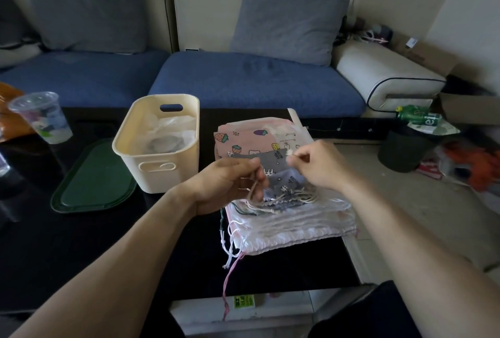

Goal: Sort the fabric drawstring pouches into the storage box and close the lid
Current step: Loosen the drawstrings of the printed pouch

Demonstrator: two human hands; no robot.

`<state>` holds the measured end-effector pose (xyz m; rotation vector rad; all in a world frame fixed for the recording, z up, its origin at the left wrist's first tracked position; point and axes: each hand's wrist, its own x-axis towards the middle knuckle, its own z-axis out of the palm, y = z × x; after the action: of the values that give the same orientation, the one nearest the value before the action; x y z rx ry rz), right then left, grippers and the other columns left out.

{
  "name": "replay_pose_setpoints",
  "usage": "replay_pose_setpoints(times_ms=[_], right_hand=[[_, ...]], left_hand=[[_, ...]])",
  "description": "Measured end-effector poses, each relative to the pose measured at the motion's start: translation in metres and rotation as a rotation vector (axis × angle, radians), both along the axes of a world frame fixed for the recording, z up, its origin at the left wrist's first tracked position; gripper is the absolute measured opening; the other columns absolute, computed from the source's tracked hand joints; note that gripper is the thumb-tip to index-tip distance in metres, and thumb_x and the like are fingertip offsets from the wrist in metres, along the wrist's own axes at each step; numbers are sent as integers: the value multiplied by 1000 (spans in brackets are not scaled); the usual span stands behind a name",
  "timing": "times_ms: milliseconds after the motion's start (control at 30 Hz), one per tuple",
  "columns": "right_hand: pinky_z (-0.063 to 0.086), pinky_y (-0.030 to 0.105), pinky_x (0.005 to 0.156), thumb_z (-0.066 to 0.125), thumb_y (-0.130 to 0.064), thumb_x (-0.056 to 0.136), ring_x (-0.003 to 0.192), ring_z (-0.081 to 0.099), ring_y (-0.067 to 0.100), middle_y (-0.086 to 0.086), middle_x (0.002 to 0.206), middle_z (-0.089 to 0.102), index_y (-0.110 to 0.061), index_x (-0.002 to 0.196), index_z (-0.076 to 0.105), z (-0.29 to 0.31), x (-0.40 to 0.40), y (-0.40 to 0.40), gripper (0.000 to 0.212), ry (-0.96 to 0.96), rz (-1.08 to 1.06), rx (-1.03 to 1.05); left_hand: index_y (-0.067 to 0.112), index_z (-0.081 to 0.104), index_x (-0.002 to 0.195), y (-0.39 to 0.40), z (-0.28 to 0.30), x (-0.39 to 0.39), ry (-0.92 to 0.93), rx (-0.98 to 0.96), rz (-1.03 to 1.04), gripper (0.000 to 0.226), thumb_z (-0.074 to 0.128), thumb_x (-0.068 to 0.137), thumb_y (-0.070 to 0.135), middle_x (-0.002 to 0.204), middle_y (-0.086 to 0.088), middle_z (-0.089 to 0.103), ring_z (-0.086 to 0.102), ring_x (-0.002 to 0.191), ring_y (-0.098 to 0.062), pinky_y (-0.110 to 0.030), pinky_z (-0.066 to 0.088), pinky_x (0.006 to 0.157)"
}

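Observation:
A stack of fabric drawstring pouches (pixel 292 218) lies on the black table, white ones below, grey and pink printed ones on top. My left hand (pixel 227 183) pinches pale drawstrings above the stack's near left side. My right hand (pixel 316 164) pinches a knotted cord end over the grey pouch (pixel 273 160). The cream storage box (pixel 151 164) stands open to the left of the stack, with clear plastic inside. Its dark green lid (pixel 92 183) lies flat on the table left of the box.
A plastic cup (pixel 43 118) stands at the far left of the black table (pixel 81 251). A blue sofa (pixel 243 78) runs behind the table. A black bin (pixel 403 148) with a green bottle and floor clutter sit at the right.

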<state>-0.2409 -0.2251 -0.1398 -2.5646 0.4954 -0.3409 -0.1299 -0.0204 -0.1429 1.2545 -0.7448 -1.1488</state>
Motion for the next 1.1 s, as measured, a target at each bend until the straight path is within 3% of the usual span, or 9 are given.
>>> replay_pose_setpoints(times_ms=[100,200,333,433,500,700,800,933,1100], right_hand=[[36,17,58,59,-18,100,53,52,0,-13,58,61,-3,71,69,-5,8,21,34,-78,138,268],[45,18,59,56,3,95,57,62,1,-6,64,70,-2,84,72,-6,14,39,20,4,199,526],[35,21,54,50,11,83,54,54,4,5,79,71,0,91,70,-9,17,49,25,130,266,817],[38,19,57,64,-9,76,60,56,3,3,83,72,-3,100,73,-12,16,46,26,231,325,792],[38,19,55,69,-15,89,59,53,9,6,81,71,-1,99,73,-14,16,44,18,204,299,799],[40,20,53,54,-16,103,56,52,9,11,78,66,-8,84,67,-18,15,42,25,174,272,824],[40,21,50,53,-16,103,56,53,12,19,81,64,3,94,65,-21,17,43,25,124,211,923],[41,23,49,49,-20,105,55,52,19,10,63,62,2,104,66,-21,17,43,27,52,121,983],[48,22,51,48,-17,105,53,59,16,9,64,65,-5,97,69,-14,16,32,26,-129,-18,1059]], left_hand=[[5,65,86,-5,8,-5,108,-150,71,30,48,96,27,91,-15,67,65,88,-28,-36,56,84],[5,70,86,-13,13,-8,150,-259,168,32,48,97,27,102,-19,69,64,104,-34,-45,49,99],[1,71,100,-16,13,-11,56,-197,331,31,47,102,21,106,-19,71,66,102,-29,-36,54,88],[2,69,113,-15,12,-13,-2,-140,376,26,51,101,17,112,-16,72,67,101,-22,-25,58,79],[9,65,122,-14,11,-12,-56,-66,377,25,57,98,13,115,-17,71,69,100,-20,-22,58,75],[31,29,153,-7,-6,-2,-473,152,245,81,74,88,15,96,-3,76,74,88,-22,-29,59,84],[20,47,145,-6,-9,-1,-629,172,288,67,77,86,22,82,-3,78,75,71,-21,-30,61,75],[12,76,108,-4,-9,-1,-828,204,395,20,73,89,13,72,-3,75,73,61,-13,-24,60,67],[15,74,85,-3,-3,4,-915,238,591,14,62,90,11,69,1,73,70,60,-11,-28,61,66]])
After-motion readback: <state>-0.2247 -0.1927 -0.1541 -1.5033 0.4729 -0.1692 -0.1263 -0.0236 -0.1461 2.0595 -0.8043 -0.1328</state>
